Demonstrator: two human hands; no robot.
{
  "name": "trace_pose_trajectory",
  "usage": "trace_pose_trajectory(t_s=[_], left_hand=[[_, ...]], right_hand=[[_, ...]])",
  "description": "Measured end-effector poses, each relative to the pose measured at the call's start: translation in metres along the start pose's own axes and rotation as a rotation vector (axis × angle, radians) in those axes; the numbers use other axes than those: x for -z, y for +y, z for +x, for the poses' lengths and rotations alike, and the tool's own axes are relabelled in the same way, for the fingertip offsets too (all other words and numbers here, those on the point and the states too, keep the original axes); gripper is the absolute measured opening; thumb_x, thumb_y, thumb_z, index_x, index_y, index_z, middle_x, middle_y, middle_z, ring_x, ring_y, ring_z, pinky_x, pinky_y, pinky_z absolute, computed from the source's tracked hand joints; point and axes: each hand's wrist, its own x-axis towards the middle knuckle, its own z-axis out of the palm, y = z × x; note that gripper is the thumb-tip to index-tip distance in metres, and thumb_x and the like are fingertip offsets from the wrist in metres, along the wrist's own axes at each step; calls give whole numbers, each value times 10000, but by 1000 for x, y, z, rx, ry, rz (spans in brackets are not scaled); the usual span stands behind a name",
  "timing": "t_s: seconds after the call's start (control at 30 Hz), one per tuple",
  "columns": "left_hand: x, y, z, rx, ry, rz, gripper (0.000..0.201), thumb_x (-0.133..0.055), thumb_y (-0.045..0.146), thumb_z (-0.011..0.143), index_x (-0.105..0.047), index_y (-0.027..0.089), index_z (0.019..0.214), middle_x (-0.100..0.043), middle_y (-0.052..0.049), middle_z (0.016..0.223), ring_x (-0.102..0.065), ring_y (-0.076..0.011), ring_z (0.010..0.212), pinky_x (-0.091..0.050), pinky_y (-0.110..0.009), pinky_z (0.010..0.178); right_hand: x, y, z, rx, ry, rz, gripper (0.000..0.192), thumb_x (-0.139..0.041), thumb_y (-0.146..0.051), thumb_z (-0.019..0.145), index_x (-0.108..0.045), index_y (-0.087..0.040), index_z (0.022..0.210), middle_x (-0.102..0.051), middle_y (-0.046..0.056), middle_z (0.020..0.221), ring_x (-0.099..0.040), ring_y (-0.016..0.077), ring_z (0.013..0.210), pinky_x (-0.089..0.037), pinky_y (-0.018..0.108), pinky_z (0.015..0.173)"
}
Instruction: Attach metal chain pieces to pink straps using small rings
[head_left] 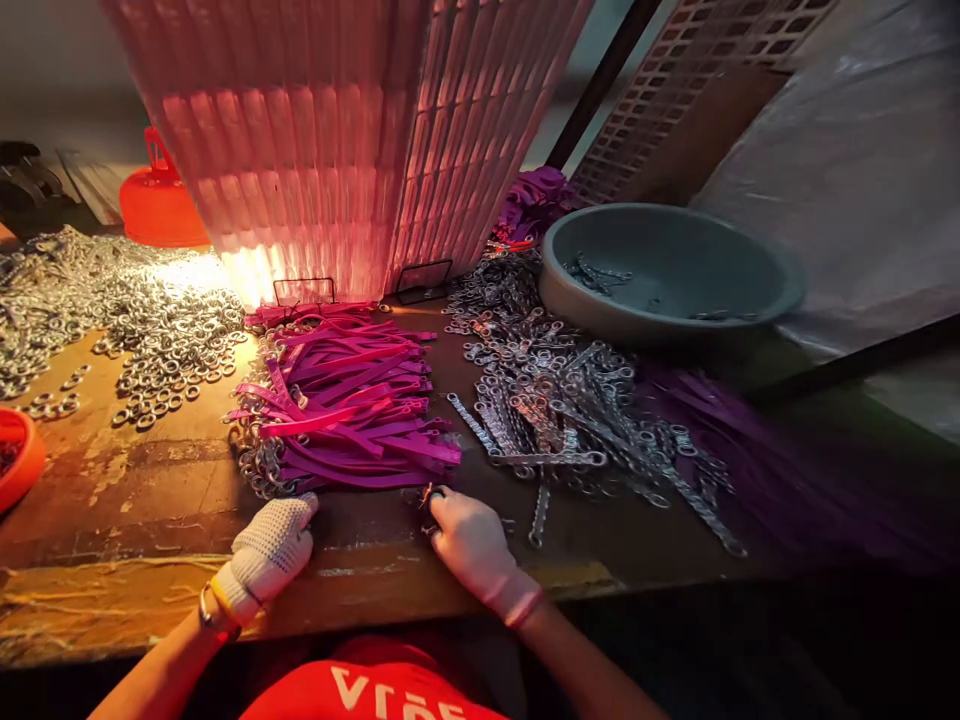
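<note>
My left hand (270, 552), in a white knit glove, rests on the worn wooden bench (135, 500) at the near edge of a pile of magenta straps (352, 405) fitted with metal rings. Its fingers are curled and touch the pile's edge; nothing clearly sits in it. My right hand (469, 540), also gloved, lies just right of it with the fingertips pinched on a small metal piece (429, 494) by the strap ends. A heap of metal chain pieces (570, 410) spreads beyond the right hand.
Loose metal rings (150, 320) cover the bench's left side. A grey basin (667, 270) stands at the back right, purple straps (536, 200) behind it. A tall pink ribbed stack (337, 140) rises at the back centre. An orange container (157, 205) and an orange bowl (19, 455) sit left.
</note>
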Motion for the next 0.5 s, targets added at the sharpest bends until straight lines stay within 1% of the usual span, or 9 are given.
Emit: trace_pose_trajectory(t_s=[0.07,0.13,0.23,0.3,0.37,0.4,0.5], left_hand=[[13,-6,13,-40,-11,174,355,-510,68,764,-719,173,1031,-718,-99,1035,-641,-250,1023,-434,-359,998],[24,-8,32,-100,43,299,402,-460,60,787,-714,189,1071,-719,-84,1083,-639,-218,1036,-441,-313,982],[42,-5,66,-113,141,328,398,-436,55,798,-716,179,1053,-720,-82,1107,-630,-198,1059,-438,-280,981],[52,-3,82,-87,176,348,361,-435,75,817,-714,160,1031,-721,-98,1088,-635,-207,1047,-451,-286,957],[58,-1,84,-76,196,368,338,-441,88,826,-710,147,1022,-719,-111,1080,-640,-216,1036,-466,-293,924],[59,0,79,-75,195,378,328,-445,86,822,-711,142,1005,-723,-115,1050,-649,-220,1005,-478,-294,891],[51,6,48,-90,147,398,323,-464,53,779,-722,156,945,-735,-87,915,-670,-209,870,-500,-278,776]], right_hand=[[3,17,26,8,4,-13,161,-567,-57,739,-671,-149,823,-698,100,843,-621,210,790,-353,297,698],[7,28,55,39,12,-22,150,-582,-91,755,-683,-148,851,-703,109,891,-622,222,857,-360,300,736],[16,33,95,79,31,-32,179,-573,-110,784,-694,-142,913,-696,127,1010,-609,231,957,-364,305,784],[22,31,111,91,38,-37,194,-559,-107,801,-694,-133,938,-690,133,1022,-600,237,976,-362,315,792],[27,28,113,94,40,-40,203,-553,-96,806,-693,-120,951,-683,143,1025,-593,246,980,-360,327,787],[30,27,109,95,37,-38,202,-555,-92,803,-693,-117,949,-680,147,1025,-591,249,977,-359,332,783],[30,19,75,104,14,-22,169,-580,-97,793,-696,-132,911,-678,133,1015,-586,249,965,-359,336,785]])
